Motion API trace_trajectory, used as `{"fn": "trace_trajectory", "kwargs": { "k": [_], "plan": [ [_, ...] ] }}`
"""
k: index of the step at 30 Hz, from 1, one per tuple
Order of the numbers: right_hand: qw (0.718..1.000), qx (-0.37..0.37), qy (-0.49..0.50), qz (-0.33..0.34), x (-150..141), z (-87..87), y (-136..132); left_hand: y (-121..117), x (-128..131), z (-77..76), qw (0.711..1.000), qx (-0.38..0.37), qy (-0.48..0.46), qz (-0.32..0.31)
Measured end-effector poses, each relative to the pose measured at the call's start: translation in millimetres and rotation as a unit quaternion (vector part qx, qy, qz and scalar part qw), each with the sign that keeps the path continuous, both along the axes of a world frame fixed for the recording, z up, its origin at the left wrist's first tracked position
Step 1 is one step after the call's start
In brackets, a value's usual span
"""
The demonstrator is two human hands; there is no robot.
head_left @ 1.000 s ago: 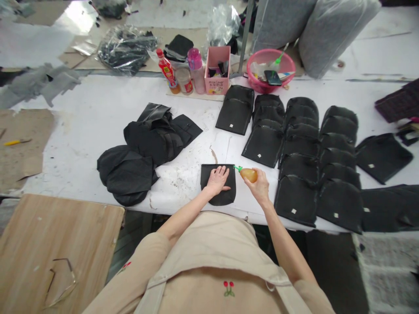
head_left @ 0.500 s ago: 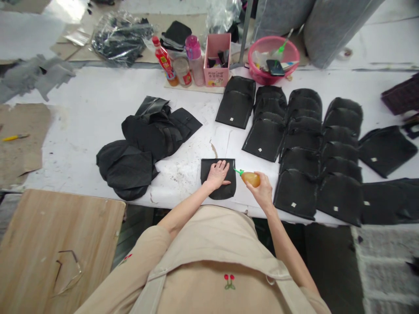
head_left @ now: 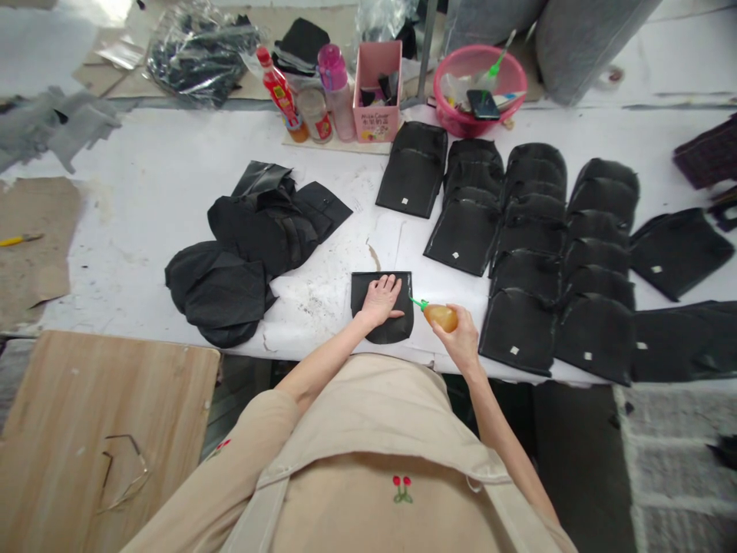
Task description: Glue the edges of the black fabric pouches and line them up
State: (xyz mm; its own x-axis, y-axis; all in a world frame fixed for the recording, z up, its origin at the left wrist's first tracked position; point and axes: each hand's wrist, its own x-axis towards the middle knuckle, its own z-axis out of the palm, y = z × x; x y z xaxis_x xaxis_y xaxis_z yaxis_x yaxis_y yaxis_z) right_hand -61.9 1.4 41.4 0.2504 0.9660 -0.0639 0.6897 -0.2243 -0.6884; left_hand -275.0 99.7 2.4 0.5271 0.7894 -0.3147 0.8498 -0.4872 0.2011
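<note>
A black fabric piece (head_left: 390, 332), straight along its far edge and rounded on the near one, lies flat at the table's front edge. My left hand (head_left: 380, 299) rests on it with the fingers stretched out. In my right hand (head_left: 461, 342) is a squeeze bottle (head_left: 441, 316) of amber liquid, probably glue. Its thin green nozzle points left, and the tip is at the piece's right edge. A shiny wet-looking line shows along that edge near the tip. To the left lies a loose heap of black fabric pieces (head_left: 247, 238).
Overlapping rows of black pieces (head_left: 521, 315) with small white labels cover the right side. At the back stand a red-capped drink bottle (head_left: 282, 96), a jar (head_left: 315, 115), a pink box (head_left: 377, 123) and a pink basin (head_left: 449, 115). Glasses (head_left: 138, 453) lie on a wooden board (head_left: 74, 399).
The bottle's tip has moved slightly toward me along the right edge of the black piece. My left hand stays on the piece. The whole view has shifted a little.
</note>
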Motion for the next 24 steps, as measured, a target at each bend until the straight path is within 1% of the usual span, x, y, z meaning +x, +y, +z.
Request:
{"fn": "trace_trajectory", "kwargs": {
  "k": [7, 14, 24],
  "plan": [
    [1.000, -0.008, 0.000, -0.010, 1, 1.0, -17, 0, 0, 2.4, 1.000, -0.014, 0.002, 0.000],
    [1.000, -0.004, -0.005, -0.008, 1, 1.3, -32, 0, 0, 1.5, 0.999, 0.017, 0.031, -0.009],
    [1.000, -0.016, 0.002, -0.007, 1, 5.4, -54, -1, -1, -1.4, 1.000, 0.025, 0.004, -0.009]
  ]
}}
